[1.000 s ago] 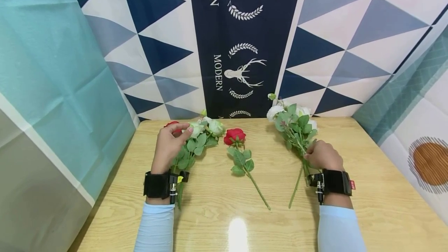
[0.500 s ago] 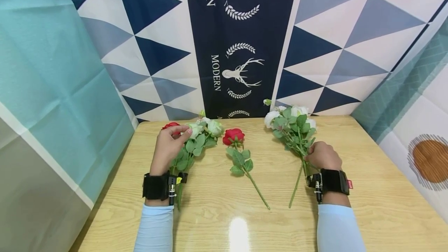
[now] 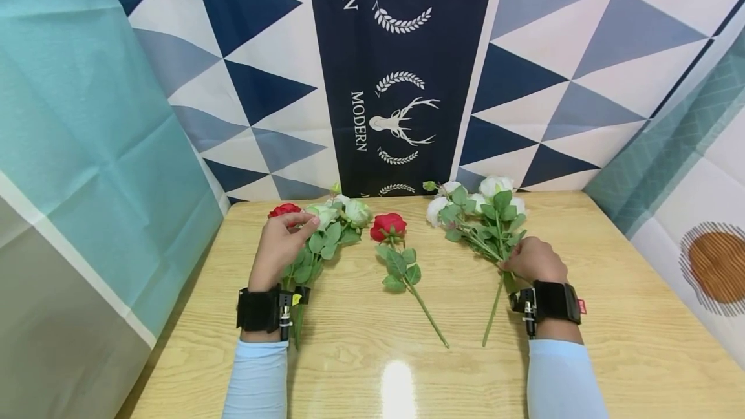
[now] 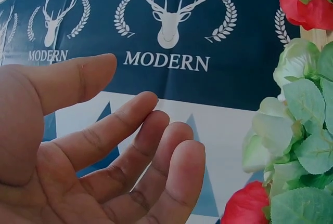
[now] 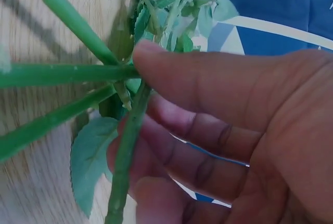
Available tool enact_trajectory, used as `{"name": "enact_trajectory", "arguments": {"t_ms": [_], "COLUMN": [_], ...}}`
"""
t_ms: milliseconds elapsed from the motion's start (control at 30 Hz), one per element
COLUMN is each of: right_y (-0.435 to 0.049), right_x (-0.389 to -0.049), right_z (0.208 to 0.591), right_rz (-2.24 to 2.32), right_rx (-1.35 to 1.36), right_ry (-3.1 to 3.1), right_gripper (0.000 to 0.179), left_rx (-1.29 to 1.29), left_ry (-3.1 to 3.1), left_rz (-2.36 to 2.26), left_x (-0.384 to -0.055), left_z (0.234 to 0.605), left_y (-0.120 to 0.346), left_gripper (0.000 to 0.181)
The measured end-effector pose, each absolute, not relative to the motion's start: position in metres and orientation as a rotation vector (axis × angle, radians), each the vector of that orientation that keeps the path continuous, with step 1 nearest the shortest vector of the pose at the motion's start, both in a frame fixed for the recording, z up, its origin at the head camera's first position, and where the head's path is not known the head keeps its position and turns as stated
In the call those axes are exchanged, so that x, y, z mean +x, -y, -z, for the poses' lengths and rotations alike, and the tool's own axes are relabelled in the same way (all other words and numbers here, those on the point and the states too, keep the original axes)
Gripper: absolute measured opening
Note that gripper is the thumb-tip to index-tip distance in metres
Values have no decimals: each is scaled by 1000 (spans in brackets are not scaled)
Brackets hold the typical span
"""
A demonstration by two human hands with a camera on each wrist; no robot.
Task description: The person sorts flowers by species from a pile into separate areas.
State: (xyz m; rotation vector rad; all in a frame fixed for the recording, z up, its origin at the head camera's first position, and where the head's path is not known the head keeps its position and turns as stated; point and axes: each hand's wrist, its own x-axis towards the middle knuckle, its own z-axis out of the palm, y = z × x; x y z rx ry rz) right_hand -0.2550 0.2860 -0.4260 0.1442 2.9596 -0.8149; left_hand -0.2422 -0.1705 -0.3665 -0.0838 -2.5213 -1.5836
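At the right of the head view, my right hand [image 3: 535, 260] pinches a green stem of the white roses [image 3: 496, 186] between thumb and fingers. Several stems [image 5: 57, 74] cross at the thumb tip in the right wrist view; which ones are gripped is partly hidden. My left hand [image 3: 280, 241] hovers by a bunch of pale green-white roses [image 3: 356, 212] and a red rose [image 3: 285, 209]. Its fingers are loosely bent and hold nothing in the left wrist view. The hand and wrist cover part of that bunch. Between the hands, a single red rose [image 3: 388, 227] lies on the table.
The wooden table [image 3: 349, 315] ends at a patterned cloth [image 3: 401, 50] hanging behind it. A teal and grey cloth [image 3: 105, 147] hangs at the left, another cloth [image 3: 698, 212] at the right. Each wrist wears a black strap [image 3: 259, 310] with a small camera.
At the right, some white rose heads and a bud have swung left and down, spreading the bunch. The right hand stays at nearly the same place. The left hand has not visibly moved.
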Motion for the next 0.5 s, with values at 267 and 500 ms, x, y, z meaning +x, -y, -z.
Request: {"name": "enact_trajectory", "arguments": {"t_ms": [267, 500], "right_y": [-286, -282], "right_x": [-261, -263], "right_z": [432, 434], "right_rz": [832, 873], "right_rx": [82, 113], "right_ry": [-2985, -2975], "right_gripper": [42, 35], "left_rx": [-105, -108], "left_ry": [2551, 2564], "left_rz": [1521, 1503], "left_x": [-243, -244], "left_z": [366, 366], "left_y": [169, 169], "left_gripper": [29, 31]}}
